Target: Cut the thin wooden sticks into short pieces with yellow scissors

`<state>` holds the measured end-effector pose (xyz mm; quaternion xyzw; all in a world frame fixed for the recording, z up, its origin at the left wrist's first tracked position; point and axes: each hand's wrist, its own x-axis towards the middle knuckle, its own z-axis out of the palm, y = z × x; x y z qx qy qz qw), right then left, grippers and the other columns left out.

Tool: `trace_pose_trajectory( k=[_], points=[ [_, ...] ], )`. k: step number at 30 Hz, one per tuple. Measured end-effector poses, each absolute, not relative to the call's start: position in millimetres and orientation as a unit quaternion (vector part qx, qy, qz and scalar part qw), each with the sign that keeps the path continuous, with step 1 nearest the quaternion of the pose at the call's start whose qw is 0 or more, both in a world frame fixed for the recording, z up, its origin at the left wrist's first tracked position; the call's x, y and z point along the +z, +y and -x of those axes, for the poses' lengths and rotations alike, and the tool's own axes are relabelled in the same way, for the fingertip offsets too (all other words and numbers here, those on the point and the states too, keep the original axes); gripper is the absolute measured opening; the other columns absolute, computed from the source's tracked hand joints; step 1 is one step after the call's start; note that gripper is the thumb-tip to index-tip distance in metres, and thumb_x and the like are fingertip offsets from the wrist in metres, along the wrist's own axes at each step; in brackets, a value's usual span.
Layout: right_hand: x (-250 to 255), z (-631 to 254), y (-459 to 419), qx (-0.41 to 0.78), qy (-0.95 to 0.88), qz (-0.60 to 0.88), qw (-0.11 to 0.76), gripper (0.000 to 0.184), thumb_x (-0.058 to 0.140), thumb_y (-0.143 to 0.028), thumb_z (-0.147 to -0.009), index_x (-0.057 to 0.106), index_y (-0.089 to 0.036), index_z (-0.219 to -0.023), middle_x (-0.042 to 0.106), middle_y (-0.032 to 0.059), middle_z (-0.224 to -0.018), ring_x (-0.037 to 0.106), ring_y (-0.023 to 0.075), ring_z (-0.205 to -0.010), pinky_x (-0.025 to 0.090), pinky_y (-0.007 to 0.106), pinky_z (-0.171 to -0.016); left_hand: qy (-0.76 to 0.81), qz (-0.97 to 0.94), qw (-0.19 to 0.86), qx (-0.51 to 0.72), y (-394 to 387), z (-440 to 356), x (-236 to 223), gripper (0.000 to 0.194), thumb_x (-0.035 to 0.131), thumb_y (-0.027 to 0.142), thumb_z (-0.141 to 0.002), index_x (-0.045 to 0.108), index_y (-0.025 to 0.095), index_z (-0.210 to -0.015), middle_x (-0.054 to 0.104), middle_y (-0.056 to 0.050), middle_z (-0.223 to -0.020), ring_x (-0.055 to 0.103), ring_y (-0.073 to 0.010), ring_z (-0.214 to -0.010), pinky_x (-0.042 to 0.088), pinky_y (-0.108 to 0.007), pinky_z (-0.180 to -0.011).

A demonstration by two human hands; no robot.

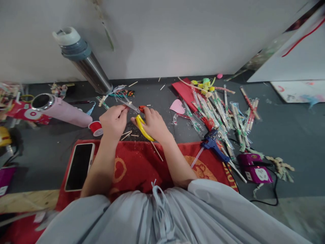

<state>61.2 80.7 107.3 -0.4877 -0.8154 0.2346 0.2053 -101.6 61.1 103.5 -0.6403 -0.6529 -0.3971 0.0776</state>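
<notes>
Your right hand (pixel 151 126) is closed around yellow-handled scissors (pixel 144 128); your left hand (pixel 114 120) pinches a thin stick (pixel 129 102) at the blades. Both are above the red cloth (pixel 137 166) along the counter's (pixel 182 130) near edge; wrapped sticks (pixel 215 112) lie to the right.

Dim, even indoor light, soft shadows, blurred stretched edges

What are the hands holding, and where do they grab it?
The right hand holds a yellow-handled tool by its handle. The left hand is closed near the tool's metal end; whether it holds anything can't be told.
</notes>
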Motion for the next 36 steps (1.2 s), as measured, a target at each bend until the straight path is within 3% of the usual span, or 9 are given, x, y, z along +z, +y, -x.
trace_pose_trajectory(
  k=[17, 27, 36],
  points=[
    [108, -62, 79, 0.221, -0.827, 0.472, 0.209, 0.069, 0.036, -0.069, -0.09, 0.052, -0.011, -0.124, 0.064, 0.0166, -0.106, 0.06, 0.0275, -0.102, 0.045, 0.04, -0.093, -0.649, 0.643, 0.039, -0.404, 58, 104, 109, 0.019, 0.055, 0.029, -0.085, 0.071, 0.02, -0.084, 0.073, -0.003, -0.077, 0.067, -0.0156, -0.071, 0.051, -0.026, -0.069],
    [110, -54, 80, 0.265, -0.81, 0.498, 0.162, 0.064, 0.035, -0.068, -0.091, 0.059, -0.015, -0.118, 0.07, 0.0123, -0.1, 0.066, 0.0249, -0.094, 0.045, 0.031, -0.081, -0.671, 0.643, 0.104, -0.355, 59, 101, 106, 0.022, 0.051, 0.032, -0.085, 0.066, 0.019, -0.074, 0.065, -0.003, -0.066, 0.058, -0.0145, -0.063, 0.042, -0.026, -0.061],
    [109, -55, 81, 0.275, -0.817, 0.486, 0.143, 0.065, 0.032, -0.071, -0.09, 0.062, -0.017, -0.11, 0.072, 0.0114, -0.095, 0.068, 0.0244, -0.088, 0.043, 0.029, -0.073, -0.661, 0.647, 0.086, -0.37, 61, 107, 100, 0.021, 0.052, 0.031, -0.082, 0.067, 0.019, -0.073, 0.057, -0.001, -0.057, 0.05, -0.0124, -0.053, 0.04, -0.025, -0.057]
  ],
)
